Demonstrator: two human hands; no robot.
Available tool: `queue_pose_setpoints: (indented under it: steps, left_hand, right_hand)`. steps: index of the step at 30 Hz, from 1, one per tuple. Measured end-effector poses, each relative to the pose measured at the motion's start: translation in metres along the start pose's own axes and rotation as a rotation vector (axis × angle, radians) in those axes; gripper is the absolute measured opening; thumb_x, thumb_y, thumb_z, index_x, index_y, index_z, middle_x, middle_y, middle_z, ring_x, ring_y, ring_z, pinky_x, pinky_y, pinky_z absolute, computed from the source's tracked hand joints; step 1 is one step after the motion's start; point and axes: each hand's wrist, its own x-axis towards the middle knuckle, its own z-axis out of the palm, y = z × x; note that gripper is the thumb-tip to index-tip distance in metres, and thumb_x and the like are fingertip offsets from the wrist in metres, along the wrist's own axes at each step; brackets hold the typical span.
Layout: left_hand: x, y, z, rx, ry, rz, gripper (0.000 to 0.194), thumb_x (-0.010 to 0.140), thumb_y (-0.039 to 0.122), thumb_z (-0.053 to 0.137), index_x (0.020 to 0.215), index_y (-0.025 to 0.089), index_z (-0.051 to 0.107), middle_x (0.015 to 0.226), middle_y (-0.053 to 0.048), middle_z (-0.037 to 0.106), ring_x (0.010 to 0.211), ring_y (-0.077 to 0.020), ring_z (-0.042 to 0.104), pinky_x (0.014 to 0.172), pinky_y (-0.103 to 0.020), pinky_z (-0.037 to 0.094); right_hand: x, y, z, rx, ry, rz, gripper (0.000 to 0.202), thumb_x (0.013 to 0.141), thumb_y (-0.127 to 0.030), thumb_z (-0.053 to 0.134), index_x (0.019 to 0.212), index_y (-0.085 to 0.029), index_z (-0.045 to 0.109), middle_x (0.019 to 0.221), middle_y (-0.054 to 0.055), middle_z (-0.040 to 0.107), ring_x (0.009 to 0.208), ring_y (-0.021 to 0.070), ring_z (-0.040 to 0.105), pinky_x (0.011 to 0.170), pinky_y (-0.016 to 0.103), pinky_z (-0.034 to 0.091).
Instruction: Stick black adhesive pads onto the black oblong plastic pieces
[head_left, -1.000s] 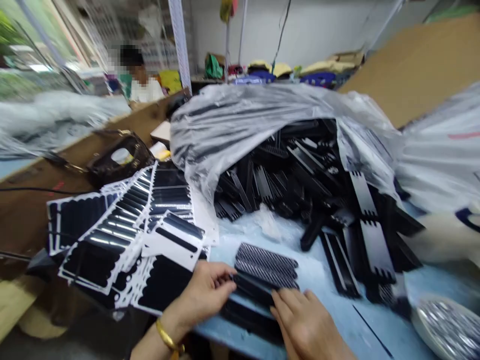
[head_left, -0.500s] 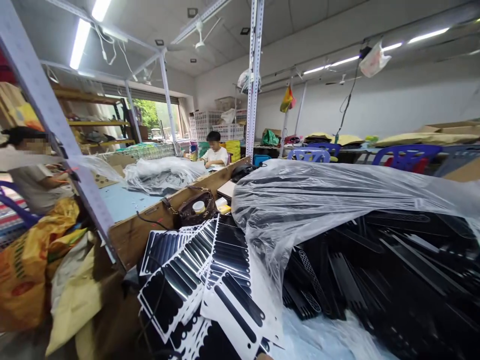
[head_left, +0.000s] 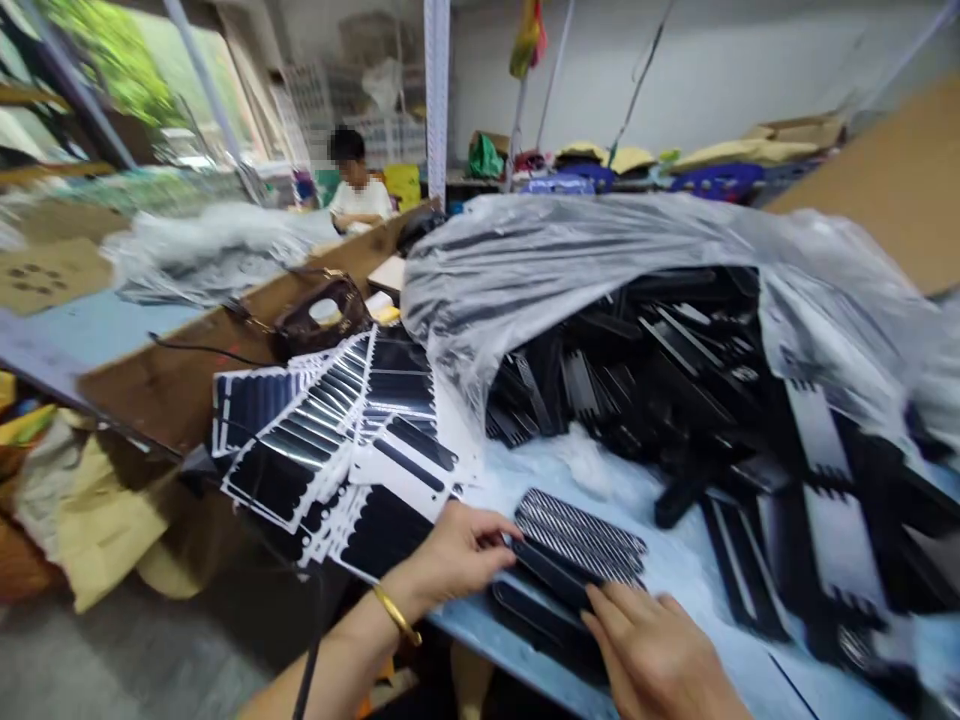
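My left hand (head_left: 466,545), with a gold bangle on the wrist, pinches the near-left end of a long black plastic piece (head_left: 551,575) with rounded ends. On that piece's other end my right hand (head_left: 652,640) is closed, fingers over its top. Just beyond it lie dark strips with a slanted light pattern (head_left: 577,530), side by side on the blue tabletop (head_left: 517,470). Nearer to me rests another black rounded piece (head_left: 544,620), partly hidden by my right hand. Left of my hands, sheets of black stickers (head_left: 300,450) with white borders are piled up.
A large heap of black plastic parts (head_left: 675,380) fills the right side, partly under a clear plastic bag (head_left: 570,250). A brown handbag (head_left: 330,305) sits by a wooden divider (head_left: 150,380). Beyond it a person in white (head_left: 361,195) sits at another table.
The view has swung downward and to the right. Both my hands are now in sight on the black piece; before, only a fingertip showed at the bottom edge.
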Motion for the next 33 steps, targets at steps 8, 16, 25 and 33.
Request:
queue_pose_setpoints:
  steps: [8, 16, 25, 33]
  left_hand:
    - [0.0, 0.006, -0.003, 0.0, -0.004, -0.065, 0.024, 0.065, 0.015, 0.064, 0.086, 0.013, 0.077, 0.062, 0.0, 0.065, 0.056, -0.011, 0.056, 0.054, -0.019, 0.044]
    - [0.003, 0.008, -0.005, -0.068, -0.075, -0.088, 0.02, 0.075, 0.022, 0.059, 0.082, 0.013, 0.075, 0.058, 0.0, 0.063, 0.051, -0.0116, 0.058, 0.053, -0.021, 0.046]
    - [0.012, 0.008, 0.001, -0.057, -0.025, -0.158, 0.012, 0.07, 0.019, 0.06, 0.065, 0.013, 0.069, 0.051, 0.002, 0.058, 0.045, -0.0099, 0.054, 0.045, -0.019, 0.042]
    - [0.013, 0.01, 0.003, -0.055, -0.004, -0.171, 0.011, 0.068, 0.02, 0.059, 0.058, 0.016, 0.063, 0.05, 0.004, 0.055, 0.044, -0.0099, 0.052, 0.044, -0.019, 0.041]
  right_hand:
    - [0.015, -0.013, -0.013, -0.019, -0.08, 0.066, 0.017, 0.086, -0.006, 0.054, 0.089, -0.011, 0.069, 0.069, 0.004, 0.063, 0.063, 0.0162, 0.056, 0.061, 0.032, 0.033]
    - [0.011, -0.014, -0.013, -0.03, -0.075, 0.07, 0.015, 0.082, -0.006, 0.058, 0.09, -0.011, 0.069, 0.07, 0.004, 0.063, 0.064, 0.0165, 0.056, 0.062, 0.032, 0.033]
    - [0.015, -0.017, -0.015, -0.004, -0.087, 0.102, 0.013, 0.082, -0.006, 0.057, 0.083, -0.012, 0.069, 0.066, 0.003, 0.061, 0.061, 0.0166, 0.052, 0.061, 0.033, 0.031]
    - [0.015, -0.016, -0.016, 0.017, -0.1, 0.119, 0.013, 0.083, -0.007, 0.058, 0.087, -0.011, 0.07, 0.068, 0.003, 0.062, 0.062, 0.017, 0.054, 0.063, 0.033, 0.033]
